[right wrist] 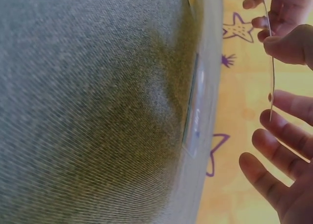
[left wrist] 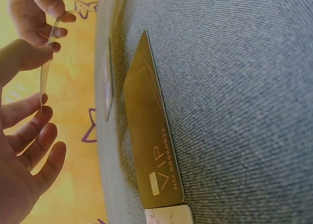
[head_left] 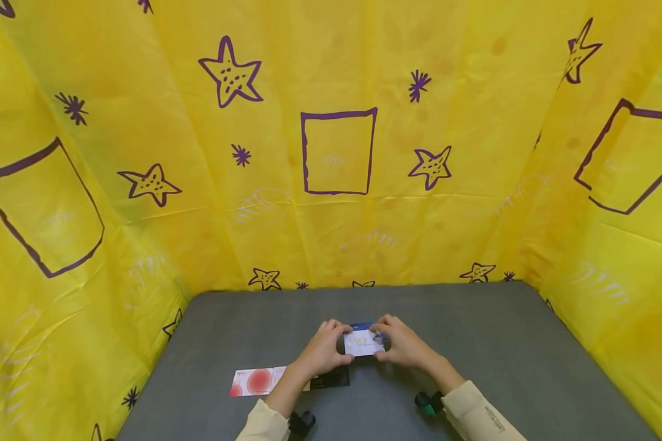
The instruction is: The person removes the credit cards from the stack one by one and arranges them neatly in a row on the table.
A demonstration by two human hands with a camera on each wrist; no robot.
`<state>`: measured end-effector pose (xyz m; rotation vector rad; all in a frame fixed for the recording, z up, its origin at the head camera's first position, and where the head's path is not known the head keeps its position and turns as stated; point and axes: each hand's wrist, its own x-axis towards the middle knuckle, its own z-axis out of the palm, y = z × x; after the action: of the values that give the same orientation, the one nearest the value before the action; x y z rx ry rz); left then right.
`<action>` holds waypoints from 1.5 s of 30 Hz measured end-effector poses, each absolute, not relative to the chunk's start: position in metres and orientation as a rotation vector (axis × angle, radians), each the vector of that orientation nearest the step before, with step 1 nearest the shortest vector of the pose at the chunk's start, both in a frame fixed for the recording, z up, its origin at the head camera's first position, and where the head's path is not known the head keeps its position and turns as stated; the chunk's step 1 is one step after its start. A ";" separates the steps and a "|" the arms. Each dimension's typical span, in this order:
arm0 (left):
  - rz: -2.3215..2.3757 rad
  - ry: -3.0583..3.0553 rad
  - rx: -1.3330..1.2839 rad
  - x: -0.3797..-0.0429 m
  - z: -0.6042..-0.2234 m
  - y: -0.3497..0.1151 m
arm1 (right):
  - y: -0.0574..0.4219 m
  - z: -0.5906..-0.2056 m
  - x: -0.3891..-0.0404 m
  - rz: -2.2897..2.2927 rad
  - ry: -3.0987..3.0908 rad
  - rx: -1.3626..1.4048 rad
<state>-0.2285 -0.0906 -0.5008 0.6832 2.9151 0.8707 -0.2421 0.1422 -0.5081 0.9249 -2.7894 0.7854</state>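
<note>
A white card with gold VIP lettering is held up off the table between both hands. My left hand pinches its left end between thumb and fingertips, and my right hand pinches the right end likewise. Both wrist views show this thin card edge-on. Just beyond it a blue card lies flat on the table, partly covered in the head view. Below the left hand rests a black VIP card, which looks brownish in the left wrist view, its number line readable there.
A red-and-white card lies at the left end of a row with a pale card and the black one; the left forearm hides part of this row. Grey cloth covers the table. Yellow curtains with purple drawings enclose its back and sides.
</note>
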 end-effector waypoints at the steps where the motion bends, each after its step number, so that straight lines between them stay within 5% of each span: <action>1: 0.870 2.916 0.693 -0.228 -0.501 -0.091 | 0.142 -0.509 -0.241 0.792 -2.790 0.924; 45: 0.554 2.892 0.862 -0.217 -0.527 -0.087 | 0.145 -0.535 -0.228 0.822 -2.992 0.978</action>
<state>-0.2167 -0.0865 -0.5271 0.8620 2.8923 0.5540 -0.2283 0.1454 -0.5350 0.9779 -2.9925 0.8218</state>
